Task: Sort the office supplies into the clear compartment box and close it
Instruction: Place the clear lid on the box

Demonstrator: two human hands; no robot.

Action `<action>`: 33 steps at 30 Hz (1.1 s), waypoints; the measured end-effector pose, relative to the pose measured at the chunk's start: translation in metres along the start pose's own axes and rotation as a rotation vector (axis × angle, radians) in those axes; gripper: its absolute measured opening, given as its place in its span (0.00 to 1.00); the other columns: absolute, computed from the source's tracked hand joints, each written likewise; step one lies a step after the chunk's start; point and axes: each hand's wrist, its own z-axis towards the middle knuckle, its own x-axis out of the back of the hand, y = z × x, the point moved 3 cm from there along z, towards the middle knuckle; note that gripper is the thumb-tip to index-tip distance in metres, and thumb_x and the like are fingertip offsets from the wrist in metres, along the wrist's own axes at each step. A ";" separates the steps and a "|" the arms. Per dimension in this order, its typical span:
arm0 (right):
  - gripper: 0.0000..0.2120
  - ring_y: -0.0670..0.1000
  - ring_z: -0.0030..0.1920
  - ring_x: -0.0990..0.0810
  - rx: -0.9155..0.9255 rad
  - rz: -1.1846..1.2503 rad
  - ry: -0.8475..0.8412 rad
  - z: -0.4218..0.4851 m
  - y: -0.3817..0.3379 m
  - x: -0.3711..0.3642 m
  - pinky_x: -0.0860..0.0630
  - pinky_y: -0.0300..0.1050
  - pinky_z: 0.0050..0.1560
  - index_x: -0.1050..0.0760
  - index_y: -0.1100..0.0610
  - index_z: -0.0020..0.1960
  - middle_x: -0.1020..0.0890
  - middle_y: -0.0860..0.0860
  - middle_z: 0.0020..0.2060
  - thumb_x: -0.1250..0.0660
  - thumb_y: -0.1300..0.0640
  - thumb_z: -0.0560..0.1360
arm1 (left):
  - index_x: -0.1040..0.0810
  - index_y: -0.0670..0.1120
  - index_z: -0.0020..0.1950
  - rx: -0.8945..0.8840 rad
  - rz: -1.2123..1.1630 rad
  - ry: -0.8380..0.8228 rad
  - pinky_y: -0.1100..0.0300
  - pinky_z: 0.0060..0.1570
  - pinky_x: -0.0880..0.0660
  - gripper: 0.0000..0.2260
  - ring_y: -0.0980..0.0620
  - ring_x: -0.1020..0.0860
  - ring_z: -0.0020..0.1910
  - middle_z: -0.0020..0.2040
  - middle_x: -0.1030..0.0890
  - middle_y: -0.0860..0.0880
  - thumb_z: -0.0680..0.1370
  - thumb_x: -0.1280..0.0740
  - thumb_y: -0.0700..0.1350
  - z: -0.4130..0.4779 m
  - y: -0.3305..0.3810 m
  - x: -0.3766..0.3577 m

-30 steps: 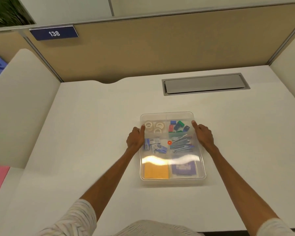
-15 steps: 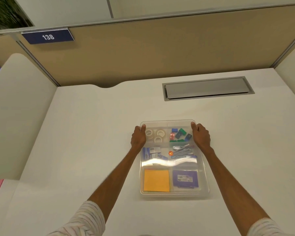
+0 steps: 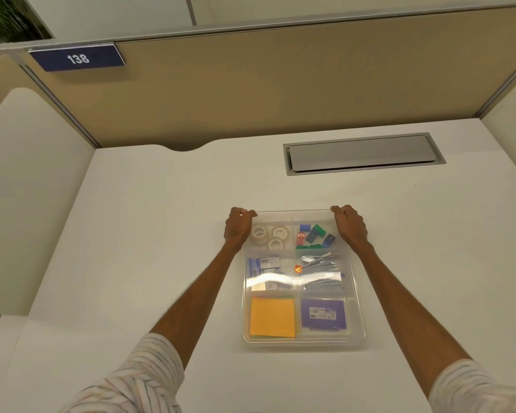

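Both hands have slid along the clear compartment box (image 3: pixel 358 323), from its long sides a second ago up to its 2 far corners. At far left a blue sign (image 3: pixel 78 58) reading 138 hangs on the tan partition (image 3: pixel 280 90). Over the white desk (image 3: pixel 131 248) the left hand (image 3: pixel 239 226) clenches the box's far-left corner, with its fingers curled over the edge. The box lies flat near the middle of the desk, its long side running away from the person, and a streak of glare crosses its clear top. It has 6 compartments in 2 columns. The left column, far to near, holds 3 tape rolls (image 3: pixel 270 235), small staple boxes (image 3: pixel 264 263) and an orange pad (image 3: pixel 272 317). The right column holds coloured pieces (image 3: pixel 315 235), silvery metal items (image 3: pixel 320 263) and a purple case (image 3: pixel 323 314). The right hand (image 3: pixel 350 225) grasps the far-right corner in the same way. A grey hatch (image 3: pixel 364 153) is set into the desk beyond, well apart from the box.
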 end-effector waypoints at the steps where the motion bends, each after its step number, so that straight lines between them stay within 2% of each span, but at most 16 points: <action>1: 0.22 0.58 0.50 0.24 -0.004 0.007 0.005 0.000 -0.002 -0.002 0.30 0.48 0.51 0.28 0.61 0.58 0.21 0.59 0.54 0.43 0.42 0.80 | 0.26 0.44 0.56 -0.006 0.003 -0.001 0.49 0.60 0.25 0.16 0.43 0.22 0.57 0.53 0.22 0.47 0.77 0.34 0.55 0.001 0.001 -0.002; 5: 0.25 0.59 0.53 0.22 -0.010 0.038 0.028 -0.001 -0.003 -0.007 0.29 0.49 0.53 0.28 0.62 0.58 0.20 0.59 0.55 0.42 0.40 0.79 | 0.25 0.40 0.60 -0.002 0.048 0.015 0.49 0.59 0.26 0.26 0.43 0.22 0.57 0.56 0.20 0.44 0.77 0.36 0.63 0.002 -0.010 -0.008; 7: 0.27 0.60 0.53 0.21 -0.013 0.053 0.035 0.000 -0.002 -0.007 0.27 0.50 0.54 0.26 0.63 0.57 0.20 0.59 0.53 0.42 0.39 0.79 | 0.24 0.40 0.57 0.015 0.029 0.034 0.48 0.58 0.26 0.29 0.42 0.22 0.56 0.55 0.19 0.44 0.76 0.37 0.66 0.003 -0.017 -0.012; 11: 0.27 0.60 0.50 0.21 -0.004 0.044 0.036 0.001 -0.002 -0.008 0.26 0.53 0.55 0.25 0.65 0.50 0.19 0.61 0.49 0.43 0.39 0.79 | 0.23 0.42 0.54 0.040 -0.011 0.055 0.49 0.56 0.26 0.28 0.44 0.22 0.51 0.51 0.20 0.45 0.75 0.37 0.67 0.004 -0.022 -0.016; 15: 0.25 0.57 0.44 0.23 0.007 0.061 0.043 0.002 -0.003 -0.008 0.25 0.55 0.55 0.29 0.62 0.42 0.20 0.60 0.43 0.41 0.39 0.79 | 0.25 0.42 0.46 0.037 -0.022 0.084 0.52 0.50 0.25 0.26 0.46 0.23 0.44 0.44 0.21 0.47 0.74 0.36 0.67 0.006 -0.024 -0.018; 22: 0.23 0.57 0.44 0.23 0.004 0.100 0.001 0.004 -0.002 -0.008 0.25 0.53 0.53 0.28 0.62 0.44 0.22 0.57 0.42 0.40 0.40 0.78 | 0.31 0.44 0.38 -0.075 0.084 0.147 0.54 0.43 0.28 0.25 0.48 0.26 0.38 0.37 0.25 0.49 0.75 0.38 0.67 0.003 -0.020 -0.015; 25: 0.20 0.55 0.44 0.23 -0.073 0.312 -0.119 0.004 -0.001 -0.007 0.26 0.49 0.48 0.28 0.60 0.45 0.22 0.57 0.45 0.37 0.41 0.78 | 0.31 0.45 0.42 -0.109 0.065 0.172 0.54 0.44 0.27 0.24 0.47 0.25 0.39 0.37 0.25 0.50 0.74 0.36 0.67 0.001 -0.020 -0.015; 27: 0.20 0.57 0.49 0.20 -0.161 0.489 -0.240 0.003 0.001 -0.005 0.22 0.51 0.53 0.25 0.60 0.52 0.20 0.58 0.50 0.36 0.42 0.77 | 0.31 0.45 0.44 -0.115 0.016 0.167 0.53 0.45 0.26 0.24 0.46 0.24 0.40 0.39 0.24 0.49 0.74 0.35 0.66 -0.002 -0.020 -0.014; 29: 0.25 0.60 0.53 0.20 -0.219 0.556 -0.290 0.003 0.002 -0.002 0.22 0.56 0.60 0.25 0.62 0.59 0.20 0.59 0.53 0.34 0.41 0.76 | 0.31 0.45 0.46 -0.127 0.029 0.169 0.52 0.47 0.26 0.24 0.44 0.22 0.43 0.41 0.22 0.47 0.74 0.35 0.66 -0.004 -0.018 -0.012; 31: 0.23 0.58 0.50 0.20 -0.201 0.499 -0.226 -0.001 0.001 -0.002 0.22 0.52 0.56 0.23 0.61 0.52 0.20 0.58 0.49 0.34 0.40 0.75 | 0.29 0.43 0.52 -0.157 0.179 0.199 0.51 0.51 0.25 0.25 0.43 0.20 0.47 0.47 0.19 0.45 0.76 0.38 0.66 -0.007 -0.016 -0.012; 32: 0.22 0.57 0.47 0.21 -0.166 0.413 -0.157 -0.004 0.001 -0.003 0.23 0.50 0.52 0.24 0.59 0.46 0.20 0.57 0.47 0.34 0.38 0.75 | 0.30 0.43 0.56 -0.177 0.254 0.221 0.50 0.52 0.25 0.26 0.42 0.20 0.50 0.51 0.19 0.44 0.77 0.40 0.66 -0.009 -0.014 -0.013; 33: 0.22 0.56 0.47 0.22 -0.121 0.308 -0.078 -0.007 0.000 -0.003 0.25 0.48 0.49 0.26 0.58 0.44 0.21 0.57 0.46 0.35 0.38 0.75 | 0.31 0.42 0.59 -0.200 0.289 0.248 0.49 0.52 0.26 0.26 0.42 0.20 0.52 0.54 0.21 0.43 0.78 0.40 0.64 -0.012 -0.012 -0.014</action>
